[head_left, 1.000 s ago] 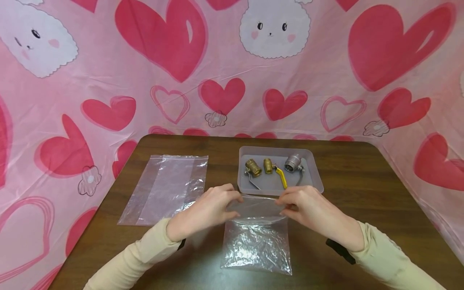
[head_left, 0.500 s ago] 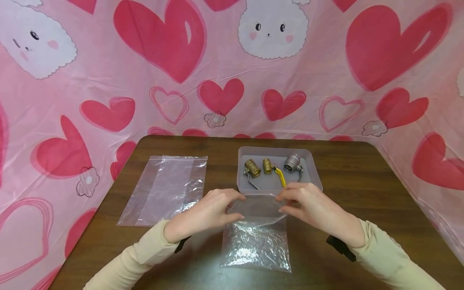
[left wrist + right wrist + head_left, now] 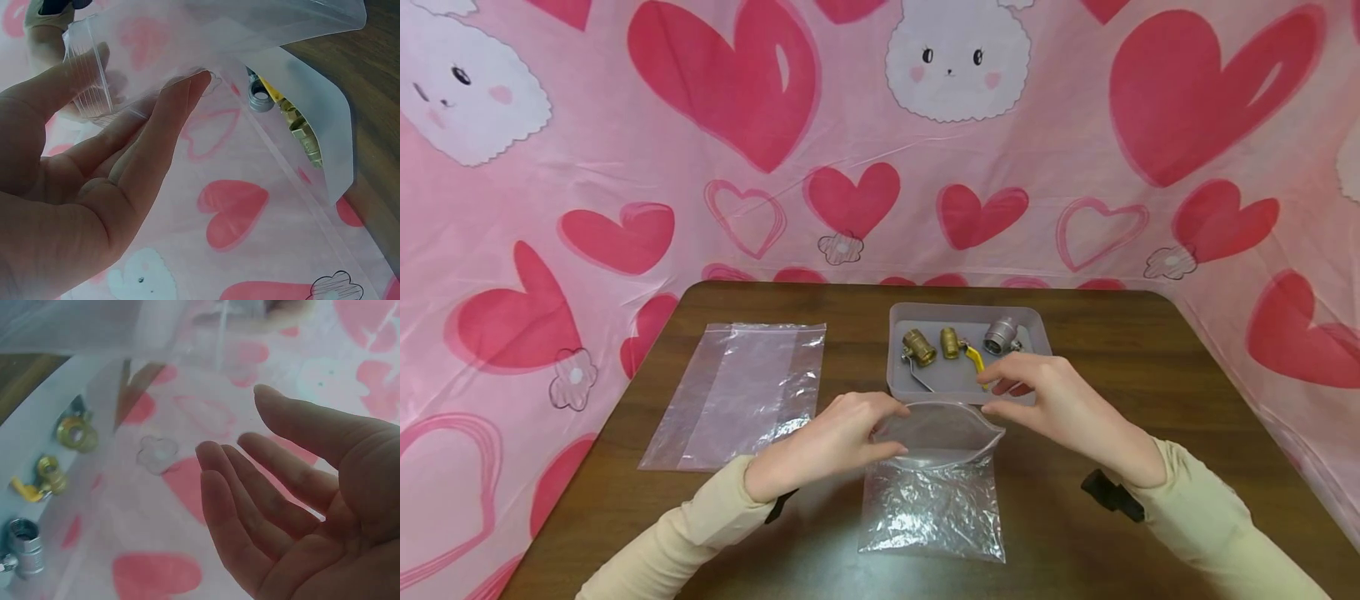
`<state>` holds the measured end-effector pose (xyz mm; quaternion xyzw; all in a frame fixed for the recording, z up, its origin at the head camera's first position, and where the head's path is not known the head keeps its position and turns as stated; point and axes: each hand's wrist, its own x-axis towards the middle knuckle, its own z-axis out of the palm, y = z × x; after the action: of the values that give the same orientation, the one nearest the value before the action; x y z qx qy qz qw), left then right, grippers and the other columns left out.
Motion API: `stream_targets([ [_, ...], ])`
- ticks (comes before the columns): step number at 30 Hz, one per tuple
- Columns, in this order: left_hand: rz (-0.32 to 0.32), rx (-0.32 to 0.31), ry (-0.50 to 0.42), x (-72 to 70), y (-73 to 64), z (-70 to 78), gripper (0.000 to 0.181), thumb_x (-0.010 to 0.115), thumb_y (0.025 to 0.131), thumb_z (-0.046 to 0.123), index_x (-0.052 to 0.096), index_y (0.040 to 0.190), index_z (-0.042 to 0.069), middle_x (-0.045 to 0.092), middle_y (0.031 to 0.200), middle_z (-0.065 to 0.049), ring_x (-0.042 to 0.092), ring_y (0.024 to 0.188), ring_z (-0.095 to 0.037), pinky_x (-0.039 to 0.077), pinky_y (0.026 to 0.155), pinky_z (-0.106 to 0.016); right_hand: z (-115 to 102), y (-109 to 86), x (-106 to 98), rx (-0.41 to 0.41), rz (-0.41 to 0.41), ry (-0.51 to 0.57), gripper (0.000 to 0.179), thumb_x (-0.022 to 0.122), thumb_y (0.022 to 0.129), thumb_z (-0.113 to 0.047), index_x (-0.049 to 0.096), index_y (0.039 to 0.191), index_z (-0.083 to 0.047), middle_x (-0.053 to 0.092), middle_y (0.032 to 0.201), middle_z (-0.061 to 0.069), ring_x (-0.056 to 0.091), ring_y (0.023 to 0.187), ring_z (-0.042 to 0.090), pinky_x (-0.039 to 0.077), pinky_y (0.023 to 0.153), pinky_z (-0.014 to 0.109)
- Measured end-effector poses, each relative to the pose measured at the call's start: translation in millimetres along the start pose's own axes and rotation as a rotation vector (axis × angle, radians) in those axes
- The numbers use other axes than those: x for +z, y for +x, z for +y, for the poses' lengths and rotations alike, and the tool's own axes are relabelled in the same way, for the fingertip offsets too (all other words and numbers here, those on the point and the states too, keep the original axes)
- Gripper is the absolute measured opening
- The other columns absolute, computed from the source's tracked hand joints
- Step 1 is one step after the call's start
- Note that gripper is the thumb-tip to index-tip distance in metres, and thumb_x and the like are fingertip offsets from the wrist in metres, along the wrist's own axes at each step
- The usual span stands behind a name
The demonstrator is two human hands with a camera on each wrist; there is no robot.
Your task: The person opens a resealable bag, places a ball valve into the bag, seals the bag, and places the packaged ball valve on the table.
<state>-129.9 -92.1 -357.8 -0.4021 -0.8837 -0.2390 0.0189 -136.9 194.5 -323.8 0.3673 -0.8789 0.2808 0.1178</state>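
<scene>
A clear zip bag [image 3: 931, 512] lies in front of the person, its mouth held wide and facing up and away. My left hand [image 3: 835, 433] grips the bag's left edge at the mouth, thumb on the near side and fingers on the far side; the left wrist view shows the ribbed zip strip between them. My right hand [image 3: 1063, 412] hovers by the tray's front right corner with loosely bent fingers and nothing in it. In the tray [image 3: 966, 311] lie a brass ball valve [image 3: 919, 347], a yellow-handled ball valve [image 3: 950, 342] and a silver ball valve [image 3: 1000, 336], its lever partly hidden.
Flat on the left of the brown table [image 3: 1120, 350] lies a larger clear zip bag [image 3: 748, 392]. A pink heart-patterned cloth [image 3: 865, 117] hangs behind the table and along both sides.
The bag's mouth has widened from a narrow slit. My right hand has let go of its right edge and moved up and right toward the tray; the left hand keeps its hold.
</scene>
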Motion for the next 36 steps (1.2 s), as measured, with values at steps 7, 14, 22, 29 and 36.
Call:
stream_targets([
  [7, 0.004, 0.003, 0.001, 2.3, 1.0, -0.7, 0.035, 0.080, 0.083, 0.021, 0.070, 0.112, 0.003, 0.057, 0.069, 0.000, 0.038, 0.060, 0.001, 0.036, 0.057, -0.014, 28.1, 1.2, -3.6, 0.170, -0.016, -0.011, 0.032, 0.084, 0.075, -0.007, 0.073, 0.105, -0.008, 0.075, 0.095, 0.005, 0.071, 0.077, 0.014, 0.061, 0.074, 0.038],
  [14, -0.001, 0.000, -0.009, 3.3, 0.7, -2.1, 0.035, 0.080, 0.083, 0.021, 0.070, 0.112, 0.003, 0.060, 0.071, -0.003, 0.039, 0.060, 0.001, 0.036, 0.057, -0.014, 68.1, 3.4, -2.5, 0.299, 0.018, 0.009, 0.028, 0.080, 0.080, -0.006, 0.072, 0.107, -0.007, 0.075, 0.100, 0.010, 0.074, 0.082, 0.023, 0.061, 0.072, 0.030],
  [22, -0.012, -0.012, -0.025, 3.7, -0.6, -1.8, 0.035, 0.079, 0.084, 0.020, 0.069, 0.113, 0.002, 0.061, 0.074, -0.002, 0.041, 0.062, 0.000, 0.039, 0.058, -0.014, 105.9, 6.0, -3.8, 0.454, -0.018, 0.003, 0.028, 0.078, 0.085, -0.017, 0.072, 0.110, -0.006, 0.075, 0.106, 0.018, 0.074, 0.089, 0.032, 0.055, 0.070, 0.019],
  [29, -0.014, -0.019, -0.021, 4.8, -1.0, -1.6, 0.037, 0.080, 0.083, 0.023, 0.070, 0.114, 0.004, 0.060, 0.073, 0.000, 0.041, 0.062, 0.000, 0.039, 0.060, -0.015, 125.3, 9.8, 0.5, 0.517, -0.049, 0.032, 0.034, 0.078, 0.086, -0.019, 0.070, 0.112, 0.000, 0.074, 0.107, 0.019, 0.072, 0.095, 0.035, 0.051, 0.072, 0.013],
  [36, -0.033, -0.045, -0.049, 4.5, -1.4, -0.3, 0.039, 0.079, 0.084, 0.024, 0.069, 0.116, 0.003, 0.061, 0.074, -0.003, 0.040, 0.062, 0.000, 0.038, 0.059, -0.014, 139.9, 13.6, 4.7, 0.563, -0.090, 0.059, 0.035, 0.076, 0.087, -0.019, 0.069, 0.113, 0.003, 0.073, 0.108, 0.021, 0.071, 0.097, 0.034, 0.051, 0.072, 0.013],
])
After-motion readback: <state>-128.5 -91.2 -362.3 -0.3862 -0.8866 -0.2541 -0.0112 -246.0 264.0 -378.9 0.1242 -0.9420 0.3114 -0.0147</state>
